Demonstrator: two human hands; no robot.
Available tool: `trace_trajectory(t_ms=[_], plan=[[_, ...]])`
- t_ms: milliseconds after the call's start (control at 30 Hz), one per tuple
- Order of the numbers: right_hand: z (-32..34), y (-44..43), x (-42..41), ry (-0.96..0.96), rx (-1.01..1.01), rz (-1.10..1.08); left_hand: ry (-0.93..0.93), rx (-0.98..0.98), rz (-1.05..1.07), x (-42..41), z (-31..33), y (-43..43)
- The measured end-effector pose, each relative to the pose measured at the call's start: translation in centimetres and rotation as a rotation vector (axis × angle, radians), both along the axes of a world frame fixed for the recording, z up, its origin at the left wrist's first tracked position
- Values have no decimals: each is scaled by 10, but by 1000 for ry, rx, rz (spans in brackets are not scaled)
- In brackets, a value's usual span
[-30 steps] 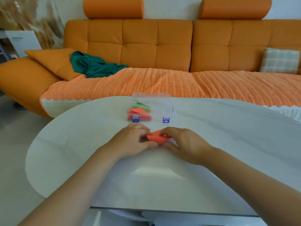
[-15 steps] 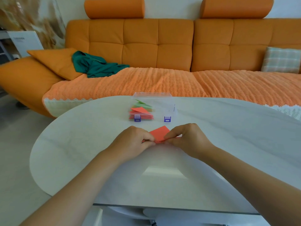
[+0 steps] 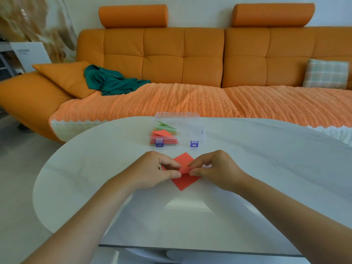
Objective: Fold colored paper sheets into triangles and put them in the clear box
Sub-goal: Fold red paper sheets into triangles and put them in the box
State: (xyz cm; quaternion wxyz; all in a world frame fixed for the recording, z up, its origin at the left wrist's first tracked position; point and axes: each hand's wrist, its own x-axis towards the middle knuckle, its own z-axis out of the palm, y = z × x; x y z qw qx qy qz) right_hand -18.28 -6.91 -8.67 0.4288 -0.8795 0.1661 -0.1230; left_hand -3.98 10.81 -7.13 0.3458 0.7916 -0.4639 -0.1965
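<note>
Just in front of the clear box, the left hand and right hand are both pinching 1 red paper sheet on the white table.

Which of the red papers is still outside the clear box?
The red sheet pinched between the left hand and right hand on the table; the other red pieces lie inside the clear box.

Matt red paper sheet at centre frame, glossy pale marbled table with soft reflections, clear smooth plastic box above, ribbed orange woven throw, crumpled green cloth upper left
</note>
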Motion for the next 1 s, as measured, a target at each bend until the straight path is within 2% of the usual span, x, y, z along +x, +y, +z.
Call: trace_trajectory(t_ms=[167, 300, 367, 467, 633, 700, 867, 933, 1000], plan=[[10, 0, 0, -48, -8, -98, -247, -176, 87, -2, -6, -9], [26, -13, -3, 170, 75, -279, -326, -314, 100, -4, -5, -12], [27, -19, -5, 272, 181, -270, -325, -379, 32, -8, -4, -14], [27, -24, -12, 274, 382, -213, -336, -410, -73, -14, -7, -19], [25, -37, -19, 226, 424, -104, -319, -335, -190, -22, -12, -25], [26, -37, -24, 193, 393, -67, -329, -297, -202, -26, -14, -27], [26, -29, -30, 78, 165, -169, -422, -278, -119, -36, -17, -37], [26, -29, -33, 59, 108, -162, -397, -250, -54, -40, -15, -41], [27, -27, -37, 48, 106, -138, -293, -213, 11, -45, -11, -45]])
